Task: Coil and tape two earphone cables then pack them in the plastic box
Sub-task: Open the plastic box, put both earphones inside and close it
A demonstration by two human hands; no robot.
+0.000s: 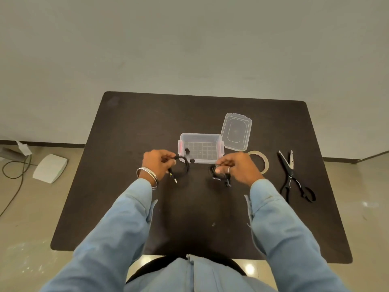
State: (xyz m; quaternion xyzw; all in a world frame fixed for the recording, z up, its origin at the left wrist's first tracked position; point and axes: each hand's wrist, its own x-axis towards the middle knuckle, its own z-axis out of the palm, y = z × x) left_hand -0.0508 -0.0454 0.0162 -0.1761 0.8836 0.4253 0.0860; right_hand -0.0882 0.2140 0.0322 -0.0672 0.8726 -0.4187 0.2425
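My left hand (pixel 158 163) grips a coiled black earphone cable (pixel 182 167), its plug hanging down and its earbuds hanging beside the box's near left corner. My right hand (pixel 235 166) pinches a second coiled black earphone cable (pixel 220 175) just above the table. The clear plastic box (pixel 200 137) with red side latches stands open right behind both hands, and whether anything lies inside cannot be told. Its clear lid (pixel 236 131) lies flat to the right of it.
A roll of tape (pixel 264 160) lies right of my right hand, partly hidden by it. Black scissors (pixel 292 175) lie farther right, blades apart. The dark table (pixel 147 123) ends close behind the box. On the floor at left are a white device (pixel 50 168) and cables.
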